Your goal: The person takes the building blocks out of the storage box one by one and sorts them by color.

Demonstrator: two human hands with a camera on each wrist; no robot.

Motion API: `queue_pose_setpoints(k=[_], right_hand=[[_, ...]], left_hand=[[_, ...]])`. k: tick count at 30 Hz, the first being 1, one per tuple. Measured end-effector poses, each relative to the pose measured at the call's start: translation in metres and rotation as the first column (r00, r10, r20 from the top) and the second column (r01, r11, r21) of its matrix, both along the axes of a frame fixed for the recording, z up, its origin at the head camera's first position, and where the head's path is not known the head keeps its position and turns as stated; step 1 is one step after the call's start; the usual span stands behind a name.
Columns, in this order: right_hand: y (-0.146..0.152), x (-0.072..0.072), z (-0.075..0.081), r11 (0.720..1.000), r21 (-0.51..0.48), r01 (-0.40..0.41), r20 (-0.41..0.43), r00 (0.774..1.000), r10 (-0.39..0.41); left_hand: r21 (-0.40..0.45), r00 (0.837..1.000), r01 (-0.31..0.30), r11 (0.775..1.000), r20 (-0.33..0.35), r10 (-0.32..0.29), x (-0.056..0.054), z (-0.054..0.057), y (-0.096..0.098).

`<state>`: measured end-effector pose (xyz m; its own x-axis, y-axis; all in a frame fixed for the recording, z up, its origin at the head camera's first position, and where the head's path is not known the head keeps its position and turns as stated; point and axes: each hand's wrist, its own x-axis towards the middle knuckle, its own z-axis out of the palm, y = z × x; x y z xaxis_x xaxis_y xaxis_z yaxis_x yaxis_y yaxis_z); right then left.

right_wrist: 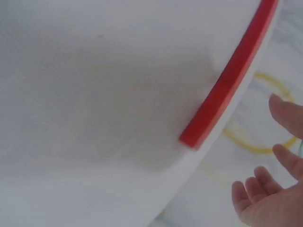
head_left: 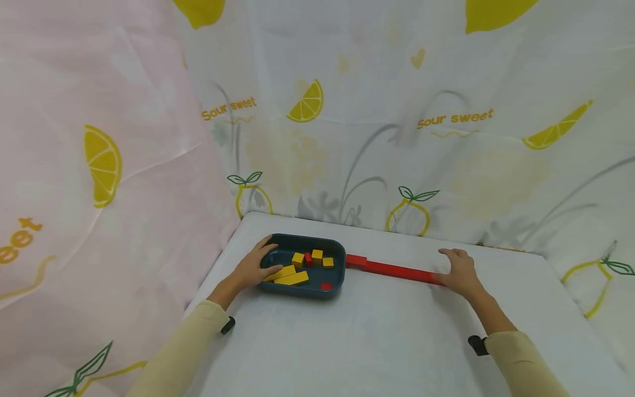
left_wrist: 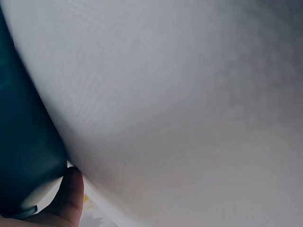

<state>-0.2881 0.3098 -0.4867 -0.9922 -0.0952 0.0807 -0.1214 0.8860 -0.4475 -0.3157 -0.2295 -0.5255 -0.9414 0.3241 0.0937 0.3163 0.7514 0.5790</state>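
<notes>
My left hand grips the left end of a dark teal tray, its thumb over the rim. In the left wrist view a finger bends against the tray's side. Inside the tray lie yellow long blocks, yellow cubes and small red blocks. A row of red blocks, set end to end, runs right from beside the tray. My right hand hovers by its right end; the right wrist view shows its fingers spread, apart from the red row.
A white tabletop lies under everything. Behind it and to the left hang cloths with lemon prints, meeting the table's back edge. A dark band sits at my right wrist.
</notes>
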Motion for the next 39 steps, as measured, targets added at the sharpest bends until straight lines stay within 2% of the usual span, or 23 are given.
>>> queue_pose_setpoints(k=[2, 6, 12, 18, 22, 24, 29, 32, 36, 39], right_hand=[[-0.015, -0.001, 0.003, 0.999, -0.019, -0.027, -0.032, 0.999, 0.027], [-0.045, 0.000, 0.005, 0.991, -0.098, -0.095, -0.024, 0.995, 0.093], [-0.086, 0.003, 0.004, 0.956, -0.232, -0.181, -0.013, 0.983, 0.183], [-0.121, 0.001, 0.001, 0.921, -0.278, -0.274, -0.090, 0.962, 0.259], [-0.140, 0.006, -0.004, 0.884, -0.339, -0.322, -0.132, 0.947, 0.294], [-0.151, 0.008, -0.005, 0.858, -0.364, -0.364, -0.151, 0.932, 0.331], [-0.188, 0.001, 0.001, 0.805, -0.384, -0.452, -0.150, 0.891, 0.429], [-0.212, -0.006, 0.002, 0.800, -0.393, -0.453, -0.106, 0.886, 0.451], [-0.242, -0.017, -0.004, 0.808, -0.371, -0.457, -0.078, 0.883, 0.463], [-0.259, -0.024, -0.012, 0.802, -0.331, -0.497, -0.066, 0.860, 0.506]], left_hand=[[-0.011, 1.000, -0.009, 1.000, -0.003, 0.009, 0.000, 0.001, -0.002], [-0.029, 1.000, 0.000, 1.000, -0.005, 0.000, -0.001, 0.000, -0.002], [-0.021, 1.000, 0.018, 1.000, 0.011, -0.018, -0.001, -0.002, 0.004], [-0.052, 1.000, 0.029, 0.998, 0.012, -0.028, -0.003, -0.001, 0.010], [-0.071, 0.998, 0.066, 0.995, 0.025, -0.064, -0.006, -0.004, 0.014], [-0.072, 0.996, 0.074, 0.995, 0.045, -0.071, -0.006, -0.005, 0.015], [-0.074, 0.998, 0.040, 0.996, 0.042, -0.037, -0.003, -0.002, 0.013], [-0.073, 0.999, 0.028, 0.997, 0.028, -0.026, -0.004, 0.001, 0.011], [-0.062, 1.000, 0.019, 0.998, 0.008, -0.018, -0.003, 0.003, 0.008], [-0.066, 1.000, -0.006, 0.998, 0.030, 0.008, 0.001, 0.001, 0.005]])
